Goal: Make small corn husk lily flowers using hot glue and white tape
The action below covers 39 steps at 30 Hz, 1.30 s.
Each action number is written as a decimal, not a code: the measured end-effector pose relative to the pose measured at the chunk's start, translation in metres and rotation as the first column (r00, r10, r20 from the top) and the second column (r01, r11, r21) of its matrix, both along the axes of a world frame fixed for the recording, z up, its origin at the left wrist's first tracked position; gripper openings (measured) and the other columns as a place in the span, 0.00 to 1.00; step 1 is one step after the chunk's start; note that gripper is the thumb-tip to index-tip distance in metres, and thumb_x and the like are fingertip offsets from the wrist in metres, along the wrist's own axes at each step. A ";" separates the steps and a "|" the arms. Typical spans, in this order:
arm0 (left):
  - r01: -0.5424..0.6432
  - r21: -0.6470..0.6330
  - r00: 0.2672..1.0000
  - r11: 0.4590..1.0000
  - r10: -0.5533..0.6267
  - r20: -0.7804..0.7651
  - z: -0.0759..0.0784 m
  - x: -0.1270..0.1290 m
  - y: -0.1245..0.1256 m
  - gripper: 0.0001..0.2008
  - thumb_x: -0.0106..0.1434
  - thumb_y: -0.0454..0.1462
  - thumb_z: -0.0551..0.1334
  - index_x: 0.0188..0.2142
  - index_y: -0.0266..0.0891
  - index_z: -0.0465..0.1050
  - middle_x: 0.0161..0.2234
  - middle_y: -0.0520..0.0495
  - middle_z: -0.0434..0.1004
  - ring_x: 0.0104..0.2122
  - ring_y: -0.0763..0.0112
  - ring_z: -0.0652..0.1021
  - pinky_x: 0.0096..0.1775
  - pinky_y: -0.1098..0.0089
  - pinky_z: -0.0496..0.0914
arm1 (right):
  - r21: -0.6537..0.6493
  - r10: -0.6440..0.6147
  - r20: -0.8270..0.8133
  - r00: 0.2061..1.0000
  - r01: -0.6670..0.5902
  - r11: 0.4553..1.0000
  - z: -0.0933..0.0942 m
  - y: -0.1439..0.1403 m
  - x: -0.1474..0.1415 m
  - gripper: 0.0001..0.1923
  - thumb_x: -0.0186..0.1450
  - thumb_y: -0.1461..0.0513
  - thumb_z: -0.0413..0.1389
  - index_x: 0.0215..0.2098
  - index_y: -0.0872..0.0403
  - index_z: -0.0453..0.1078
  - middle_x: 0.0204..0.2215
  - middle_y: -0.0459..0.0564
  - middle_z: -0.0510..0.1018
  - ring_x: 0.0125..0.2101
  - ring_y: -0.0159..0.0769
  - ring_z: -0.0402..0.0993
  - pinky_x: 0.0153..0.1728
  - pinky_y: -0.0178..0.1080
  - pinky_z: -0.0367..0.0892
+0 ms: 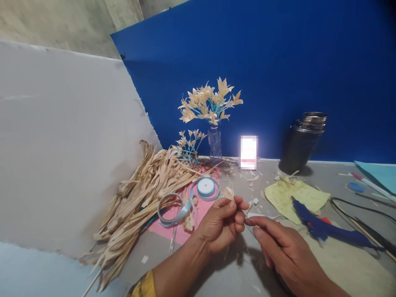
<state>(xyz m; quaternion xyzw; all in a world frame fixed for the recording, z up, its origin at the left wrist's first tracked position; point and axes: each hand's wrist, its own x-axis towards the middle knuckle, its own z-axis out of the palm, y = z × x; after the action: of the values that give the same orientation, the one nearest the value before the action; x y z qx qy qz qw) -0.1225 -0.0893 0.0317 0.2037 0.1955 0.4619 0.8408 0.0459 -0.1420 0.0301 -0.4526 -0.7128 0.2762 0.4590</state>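
My left hand (223,222) is curled shut around a small dried-husk flower (229,192) whose pale petals stick up above my fingers. My right hand (280,245) sits just to its right, fingertips pinching a thin pale strip (261,215) that meets the left hand's fingers. Both hands hover low over the grey table (340,264). A blue ribbon spool (206,187) with a loose loop of ribbon (173,210) lies on a pink sheet (201,206) just beyond my left hand.
A heap of dried corn husks (139,202) lies at left against a white board (62,144). Husk flowers stand in a small glass vase (214,142) by the blue backdrop. A dark steel flask (301,142), yellow paper (297,196) and blue glue gun (321,227) are at right.
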 end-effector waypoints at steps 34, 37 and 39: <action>0.010 0.167 1.000 0.986 -0.006 -0.021 -0.003 0.002 0.005 0.15 0.54 0.37 0.78 0.37 0.30 0.80 0.31 0.44 0.84 0.20 0.75 0.79 0.22 0.77 0.74 | -0.053 0.016 0.075 0.997 -0.012 0.999 -0.003 -0.001 0.005 0.19 0.75 0.53 0.49 0.47 0.52 0.79 0.14 0.40 0.75 0.14 0.31 0.72 0.21 0.31 0.70; -0.002 0.209 0.998 0.978 0.014 -0.055 -0.004 0.004 0.004 0.16 0.54 0.39 0.78 0.36 0.30 0.80 0.30 0.44 0.85 0.20 0.74 0.79 0.21 0.76 0.74 | -0.045 0.006 0.069 0.998 -0.003 0.999 -0.006 0.000 0.005 0.18 0.75 0.52 0.49 0.45 0.52 0.78 0.14 0.39 0.74 0.15 0.32 0.72 0.22 0.31 0.70; -0.021 0.212 0.997 0.977 0.037 -0.071 -0.004 0.005 0.003 0.16 0.54 0.40 0.78 0.36 0.30 0.80 0.30 0.44 0.85 0.19 0.74 0.79 0.21 0.75 0.74 | -0.046 0.001 0.062 0.998 0.001 0.999 -0.009 0.001 0.004 0.18 0.75 0.52 0.49 0.45 0.52 0.78 0.13 0.39 0.74 0.15 0.32 0.73 0.23 0.31 0.70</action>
<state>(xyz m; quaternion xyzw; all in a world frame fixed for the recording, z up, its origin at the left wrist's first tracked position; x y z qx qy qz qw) -0.1171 -0.0863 0.0280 0.3061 0.1793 0.4845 0.7996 0.0498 -0.1409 0.0212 -0.4713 -0.7201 0.2784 0.4264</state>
